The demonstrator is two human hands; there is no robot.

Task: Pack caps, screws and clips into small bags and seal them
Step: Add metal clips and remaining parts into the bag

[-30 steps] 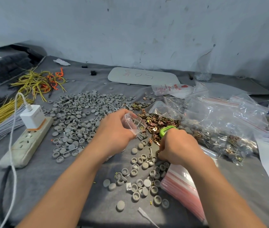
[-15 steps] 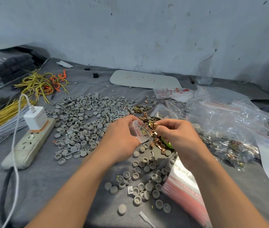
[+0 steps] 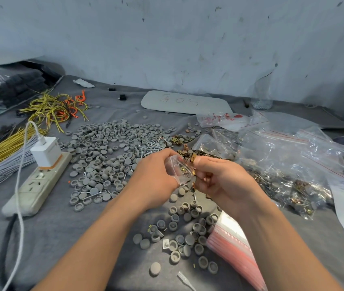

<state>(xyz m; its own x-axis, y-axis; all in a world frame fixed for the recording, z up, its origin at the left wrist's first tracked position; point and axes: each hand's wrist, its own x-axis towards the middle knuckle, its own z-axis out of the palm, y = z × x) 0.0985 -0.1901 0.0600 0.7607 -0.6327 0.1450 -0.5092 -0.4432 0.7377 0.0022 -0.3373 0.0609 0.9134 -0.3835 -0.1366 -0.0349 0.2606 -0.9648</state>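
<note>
Head view, looking down over both forearms at a table (image 3: pixel 61 238) covered in grey cloth.

Near the middle of the table, held just above it, the left hand (image 3: pixel 154 177) grips a small bag (image 3: pixel 180 171) of clear plastic, fingers curled round its body and its mouth turned toward the right hand (image 3: pixel 219 181). The right hand pinches a brass clip (image 3: pixel 193 158) at that mouth. Its other fingers are curled, and whether they hold more clips I cannot tell. A few brass pieces show inside the bag.

The bag looks thin, limp and slippery, so it likely wants a hold close to the mouth to keep it open. The clip looks light, stiff and sharp-edged, and could snag the film.

Grey caps (image 3: pixel 108 154) spread across the table's middle and left, with a smaller scatter toward the near edge. Screws (image 3: pixel 152 147) lie just behind the left hand, with a pile of clips (image 3: pixel 206 153) beside them. A stack of empty bags (image 3: pixel 234 248) with pink strips sits by the near right edge. Filled bags (image 3: pixel 282 164) heap along the right side.

A power strip (image 3: pixel 38 185) with a white charger (image 3: pixel 46 152) lies at the left edge, and yellow wires (image 3: pixel 51 108) at the far left corner. A white board (image 3: pixel 185 102) rests by the far edge, under a scuffed pale wall (image 3: pixel 166 38).
</note>
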